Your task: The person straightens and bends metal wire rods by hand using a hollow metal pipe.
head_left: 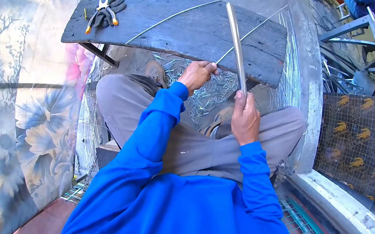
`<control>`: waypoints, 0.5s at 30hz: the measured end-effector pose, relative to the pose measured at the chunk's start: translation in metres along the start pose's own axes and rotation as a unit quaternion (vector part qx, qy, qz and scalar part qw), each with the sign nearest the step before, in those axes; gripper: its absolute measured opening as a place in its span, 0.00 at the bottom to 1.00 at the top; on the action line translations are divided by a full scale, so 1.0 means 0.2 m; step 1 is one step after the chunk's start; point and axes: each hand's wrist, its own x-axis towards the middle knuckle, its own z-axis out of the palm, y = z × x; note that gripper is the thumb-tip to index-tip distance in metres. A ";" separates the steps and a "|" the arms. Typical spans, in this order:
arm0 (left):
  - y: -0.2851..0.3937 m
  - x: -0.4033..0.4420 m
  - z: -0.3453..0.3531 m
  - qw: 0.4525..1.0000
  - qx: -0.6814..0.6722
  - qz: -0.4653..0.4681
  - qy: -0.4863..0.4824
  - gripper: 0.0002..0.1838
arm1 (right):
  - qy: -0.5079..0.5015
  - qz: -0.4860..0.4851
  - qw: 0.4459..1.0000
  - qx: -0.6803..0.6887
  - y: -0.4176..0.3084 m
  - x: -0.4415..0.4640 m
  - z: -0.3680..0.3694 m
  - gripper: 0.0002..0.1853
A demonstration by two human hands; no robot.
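Note:
My left hand [195,75] is at the near edge of a dark wooden bench [180,41], pinching the end of a thin metal wire [262,26]. That wire slants up and right across the planks. In my right hand [245,119] is a shiny metal bar [233,28], gripped at its darker lower end. The bar points up and away over the bench and passes in front of the wire. A second thin wire [166,19] lies loose on the bench, left of the bar.
Pliers with orange-tipped handles [102,6] lie on dark gloves [117,5] at the bench's left end. Many short wire pieces [206,95] litter the floor below. Long wires [291,65] lean by the right end. A floral sheet [45,108] hangs at left.

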 end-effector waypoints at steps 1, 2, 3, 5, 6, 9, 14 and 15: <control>0.01 0.00 0.00 0.999 -0.026 -0.022 -0.012 0.19 | 0.002 0.009 1.000 -0.010 0.01 0.00 0.02 0.23; 0.01 -0.01 0.00 0.997 -0.052 -0.043 -0.025 0.18 | 0.005 0.018 1.000 -0.019 0.02 -0.01 0.03 0.23; 0.01 0.00 0.01 0.997 -0.056 -0.052 -0.026 0.18 | 0.009 0.018 1.000 -0.019 0.08 0.00 0.06 0.23; 0.01 0.01 0.01 0.997 -0.056 -0.044 -0.028 0.18 | -0.027 0.027 0.997 -0.070 0.19 0.05 0.13 0.23; 0.01 0.01 0.01 0.997 -0.061 -0.041 -0.026 0.18 | -0.025 0.025 0.997 -0.071 0.18 0.07 0.12 0.23; -0.02 -0.06 0.01 0.995 -0.096 -0.029 -0.027 0.17 | -0.039 0.026 0.997 -0.066 0.16 0.05 0.11 0.24; -0.17 -0.17 -0.05 0.996 -0.092 0.001 -0.006 0.16 | -0.020 0.035 0.997 -0.066 0.17 0.04 0.13 0.24; -0.15 -0.20 -0.05 0.996 -0.084 0.016 0.002 0.16 | -0.020 0.037 0.997 -0.065 0.17 0.04 0.13 0.24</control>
